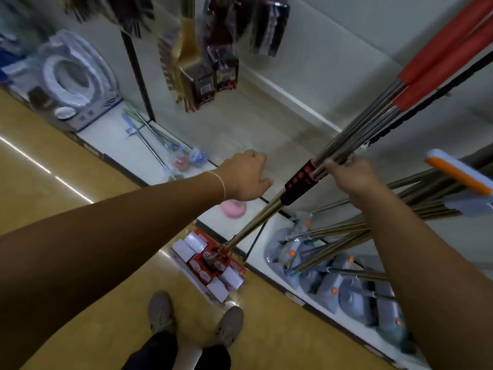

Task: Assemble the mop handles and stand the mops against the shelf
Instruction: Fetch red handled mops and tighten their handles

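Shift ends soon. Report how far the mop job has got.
Done: handles look joined, a bundle of metal poles with red grips leaning toward the shelf. In hand: the right hand holds that bundle above its black collar; the left hand is free. Left: letting go, and more poles with bagged mop heads lying on the lower shelf.

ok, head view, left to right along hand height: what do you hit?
toilet brushes on the shelf base → left hand → black-and-red grip collar → right hand on the bundled metal poles → orange-and-white mop head
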The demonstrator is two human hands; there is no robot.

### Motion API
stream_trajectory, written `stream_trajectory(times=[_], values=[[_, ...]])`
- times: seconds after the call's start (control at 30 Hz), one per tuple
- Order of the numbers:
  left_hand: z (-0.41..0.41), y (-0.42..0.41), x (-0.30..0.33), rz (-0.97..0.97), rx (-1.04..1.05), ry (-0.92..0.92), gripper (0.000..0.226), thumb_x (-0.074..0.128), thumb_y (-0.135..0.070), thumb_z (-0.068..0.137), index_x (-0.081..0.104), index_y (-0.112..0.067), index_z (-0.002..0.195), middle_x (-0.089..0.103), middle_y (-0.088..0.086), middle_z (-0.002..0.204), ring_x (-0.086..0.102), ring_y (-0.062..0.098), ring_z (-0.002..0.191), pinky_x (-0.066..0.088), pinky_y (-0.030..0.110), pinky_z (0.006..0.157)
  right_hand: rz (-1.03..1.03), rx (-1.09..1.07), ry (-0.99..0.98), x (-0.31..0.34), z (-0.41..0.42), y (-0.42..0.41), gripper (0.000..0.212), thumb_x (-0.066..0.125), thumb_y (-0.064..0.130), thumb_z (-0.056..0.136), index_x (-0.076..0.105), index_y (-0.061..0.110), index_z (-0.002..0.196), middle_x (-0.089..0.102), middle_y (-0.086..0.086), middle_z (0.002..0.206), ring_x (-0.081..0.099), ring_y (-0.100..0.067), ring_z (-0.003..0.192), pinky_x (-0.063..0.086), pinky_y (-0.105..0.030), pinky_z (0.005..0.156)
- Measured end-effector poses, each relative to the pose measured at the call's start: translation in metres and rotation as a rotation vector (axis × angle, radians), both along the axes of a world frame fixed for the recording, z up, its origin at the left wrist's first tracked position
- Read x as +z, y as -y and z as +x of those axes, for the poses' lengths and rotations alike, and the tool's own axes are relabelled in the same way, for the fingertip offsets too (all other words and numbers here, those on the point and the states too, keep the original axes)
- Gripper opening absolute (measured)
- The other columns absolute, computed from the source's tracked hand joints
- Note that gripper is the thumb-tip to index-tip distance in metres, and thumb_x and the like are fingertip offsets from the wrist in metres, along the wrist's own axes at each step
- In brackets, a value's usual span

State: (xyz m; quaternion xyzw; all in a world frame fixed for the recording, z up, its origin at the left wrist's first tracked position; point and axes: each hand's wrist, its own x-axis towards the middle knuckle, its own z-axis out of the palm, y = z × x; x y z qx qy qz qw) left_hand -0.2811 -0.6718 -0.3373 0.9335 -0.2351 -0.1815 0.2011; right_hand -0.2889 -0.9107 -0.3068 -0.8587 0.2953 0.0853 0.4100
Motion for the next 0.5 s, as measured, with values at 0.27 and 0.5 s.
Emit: stream_trajectory(times=[0.27,0.5], values=[[-0.012,-0.007,-0.023,0.013,0.099,-0.069,0.057,0.039,-0.047,0.097,0.037,-0.011,0.141,0.051,0.018,0.127,0.053,0.031,0.109,0.044,0.036,0.09,0.065,-0.248,0.285,-0.031,0.028,0.008,0.008,0.065,0.027,0.094,0.064,0.02,0.099,0.065,0.004,0.095,0.064,-0.017,0.097,0.044,-0.023,0.083],[-0.024,0.011,-0.027,0.036,0.098,-0.164,0.058,0.042,-0.048,0.096,0.036,-0.011,0.141,0.055,0.019,0.125,0.056,0.031,0.106,0.048,0.041,0.09,0.009,-0.068,0.322,-0.018,0.0,-0.022,0.028,0.069,0.032,0.089,0.069,0.011,0.107,0.072,0.0,0.092,0.068,-0.01,0.08,0.054,-0.023,0.069]])
